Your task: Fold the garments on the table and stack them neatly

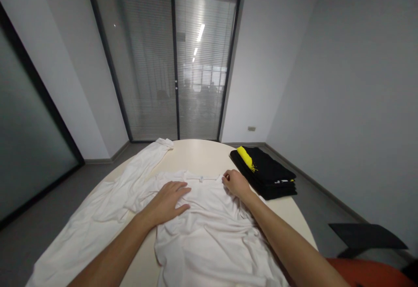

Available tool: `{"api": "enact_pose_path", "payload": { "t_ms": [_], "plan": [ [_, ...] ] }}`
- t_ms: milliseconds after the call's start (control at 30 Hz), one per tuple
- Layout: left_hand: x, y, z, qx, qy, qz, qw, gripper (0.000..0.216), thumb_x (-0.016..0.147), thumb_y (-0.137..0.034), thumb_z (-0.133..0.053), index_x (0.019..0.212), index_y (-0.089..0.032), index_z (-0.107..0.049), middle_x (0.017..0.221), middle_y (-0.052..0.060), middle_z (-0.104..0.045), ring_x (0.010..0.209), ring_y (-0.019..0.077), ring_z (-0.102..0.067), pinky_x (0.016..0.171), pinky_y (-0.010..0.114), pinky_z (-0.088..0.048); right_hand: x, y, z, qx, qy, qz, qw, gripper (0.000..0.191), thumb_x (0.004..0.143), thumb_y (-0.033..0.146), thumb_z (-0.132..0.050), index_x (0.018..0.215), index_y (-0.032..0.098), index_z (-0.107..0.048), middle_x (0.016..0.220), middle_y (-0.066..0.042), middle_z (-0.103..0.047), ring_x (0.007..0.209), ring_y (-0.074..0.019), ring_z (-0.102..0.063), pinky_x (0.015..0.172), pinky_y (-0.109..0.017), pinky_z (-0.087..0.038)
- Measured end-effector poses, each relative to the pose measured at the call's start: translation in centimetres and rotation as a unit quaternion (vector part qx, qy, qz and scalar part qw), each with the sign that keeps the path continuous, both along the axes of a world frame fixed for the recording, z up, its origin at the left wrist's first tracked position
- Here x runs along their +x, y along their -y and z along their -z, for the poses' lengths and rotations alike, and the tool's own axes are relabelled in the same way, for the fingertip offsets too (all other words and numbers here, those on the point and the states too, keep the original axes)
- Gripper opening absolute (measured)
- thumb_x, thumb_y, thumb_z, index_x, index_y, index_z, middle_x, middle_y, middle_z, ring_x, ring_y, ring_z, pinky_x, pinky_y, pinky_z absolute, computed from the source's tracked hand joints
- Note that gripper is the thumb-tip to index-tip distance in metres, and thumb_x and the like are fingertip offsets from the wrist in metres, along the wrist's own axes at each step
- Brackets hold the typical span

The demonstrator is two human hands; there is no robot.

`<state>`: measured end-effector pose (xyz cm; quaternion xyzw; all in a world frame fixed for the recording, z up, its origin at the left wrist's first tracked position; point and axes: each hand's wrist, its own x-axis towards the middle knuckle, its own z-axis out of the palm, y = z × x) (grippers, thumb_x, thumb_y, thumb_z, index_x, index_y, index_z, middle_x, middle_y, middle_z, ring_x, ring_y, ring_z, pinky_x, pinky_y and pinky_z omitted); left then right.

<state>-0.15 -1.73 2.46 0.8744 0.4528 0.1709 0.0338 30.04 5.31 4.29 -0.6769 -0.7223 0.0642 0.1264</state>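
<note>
A white T-shirt [209, 230] lies spread and wrinkled on a round pale table [199, 154], collar toward the far side. My left hand [170, 200] rests flat on the shirt's chest, fingers stretched out. My right hand [235, 182] has its fingers closed on the shirt fabric near the right shoulder, beside the collar. Another white garment [107, 208] lies crumpled on the table to the left, partly under the shirt.
A stack of folded black clothes with a yellow patch [264, 171] sits at the table's far right edge. Glass doors with blinds [173, 65] stand behind the table. A dark chair part [365, 234] and an orange surface [369, 274] show at lower right.
</note>
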Motion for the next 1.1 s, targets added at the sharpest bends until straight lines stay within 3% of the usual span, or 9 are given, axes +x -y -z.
{"api": "enact_pose_path", "payload": {
  "t_ms": [167, 300, 467, 600, 700, 800, 900, 1000, 1100],
  "plan": [
    [-0.2, 0.3, 0.0, -0.02, -0.027, -0.008, 0.999, 0.06, 0.088, -0.052, -0.061, 0.143, -0.031, -0.05, 0.155, 0.006, -0.043, 0.143, 0.0295, -0.037, 0.119, 0.048, -0.027, -0.7, -1.9, -2.2, 0.044, 0.0, 0.077, 0.996, 0.036, 0.1, 0.036, -0.037, 0.119, 0.02, -0.062, 0.107, -0.013, -0.071, 0.099, -0.0259, -0.067, 0.08, -0.033, -0.046],
    [-0.2, 0.3, 0.7, -0.054, -0.032, -0.058, 0.996, 0.072, 0.086, -0.062, -0.059, 0.148, -0.029, -0.044, 0.161, 0.008, -0.031, 0.149, 0.0355, -0.025, 0.12, 0.053, -0.023, -2.1, -1.8, -2.3, 0.005, 0.002, 0.055, 0.998, 0.041, 0.098, 0.028, -0.04, 0.136, 0.015, -0.048, 0.112, -0.018, -0.069, 0.105, -0.0283, -0.065, 0.085, -0.036, -0.046],
    [-0.7, -0.5, 0.8, -0.029, -0.019, -0.19, 0.981, 0.061, 0.097, -0.057, -0.039, 0.145, -0.022, -0.05, 0.158, 0.014, -0.035, 0.148, 0.0387, -0.026, 0.116, 0.055, -0.028, -4.6, 0.5, -0.2, -0.01, 0.018, -0.011, 1.0, 0.059, 0.097, 0.048, -0.041, 0.145, 0.014, -0.04, 0.139, -0.022, -0.053, 0.128, -0.0367, -0.049, 0.1, -0.048, -0.042],
    [-2.5, -1.6, 0.9, 0.022, -0.029, -0.284, 0.958, 0.047, 0.097, -0.045, -0.042, 0.13, -0.018, -0.064, 0.153, 0.019, -0.041, 0.14, 0.0399, -0.039, 0.107, 0.054, -0.038, -5.4, 1.5, 2.3, -0.066, 0.024, -0.009, 0.997, 0.078, 0.097, 0.063, -0.03, 0.157, 0.014, -0.022, 0.163, -0.018, -0.02, 0.147, -0.0449, -0.017, 0.111, -0.069, -0.015],
    [-4.2, -2.6, 1.6, 0.029, -0.011, -0.3, 0.954, 0.039, 0.094, -0.032, -0.046, 0.12, -0.014, -0.068, 0.135, 0.017, -0.06, 0.125, 0.0343, -0.054, 0.105, 0.049, -0.043, -5.1, 1.5, 3.6, -0.046, 0.01, -0.015, 0.999, 0.081, 0.097, 0.065, -0.023, 0.159, 0.013, -0.016, 0.165, -0.015, -0.013, 0.15, -0.0427, -0.006, 0.113, -0.071, -0.004],
    [-5.7, -3.6, 2.0, 0.032, 0.021, -0.321, 0.946, 0.039, 0.093, -0.023, -0.041, 0.119, -0.012, -0.067, 0.123, 0.014, -0.067, 0.114, 0.0274, -0.062, 0.104, 0.04, -0.046, -4.6, 1.3, 4.0, 0.007, -0.013, -0.022, 1.0, 0.075, 0.099, 0.061, -0.024, 0.155, 0.011, -0.025, 0.162, -0.015, -0.023, 0.15, -0.0377, -0.014, 0.116, -0.065, -0.009],
    [-7.5, -4.5, 1.8, 0.053, 0.06, -0.373, 0.924, 0.043, 0.095, -0.022, -0.034, 0.126, -0.009, -0.061, 0.129, 0.015, -0.062, 0.116, 0.0235, -0.062, 0.104, 0.033, -0.047, -4.1, 1.3, 3.7, 0.05, -0.022, -0.027, 0.998, 0.063, 0.101, 0.056, -0.025, 0.144, 0.013, -0.044, 0.158, -0.015, -0.033, 0.146, -0.0334, -0.025, 0.116, -0.059, -0.016],
    [-9.0, -5.1, 1.6, 0.07, 0.09, -0.419, 0.901, 0.044, 0.094, -0.021, -0.033, 0.126, -0.007, -0.059, 0.129, 0.018, -0.06, 0.119, 0.0243, -0.061, 0.105, 0.034, -0.048, -3.9, 1.5, 3.1, 0.073, -0.014, -0.04, 0.996, 0.052, 0.102, 0.053, -0.027, 0.128, 0.019, -0.058, 0.154, -0.014, -0.04, 0.142, -0.0304, -0.033, 0.115, -0.054, -0.023],
    [-9.4, -5.4, 2.0, 0.077, 0.099, -0.425, 0.897, 0.047, 0.092, -0.021, -0.037, 0.13, -0.001, -0.056, 0.131, 0.022, -0.058, 0.121, 0.0272, -0.059, 0.108, 0.037, -0.047, -3.8, 1.7, 2.7, 0.077, 0.002, -0.061, 0.995, 0.049, 0.101, 0.053, -0.031, 0.128, 0.023, -0.059, 0.147, -0.012, -0.048, 0.137, -0.0296, -0.038, 0.113, -0.051, -0.023]
  ]
}}
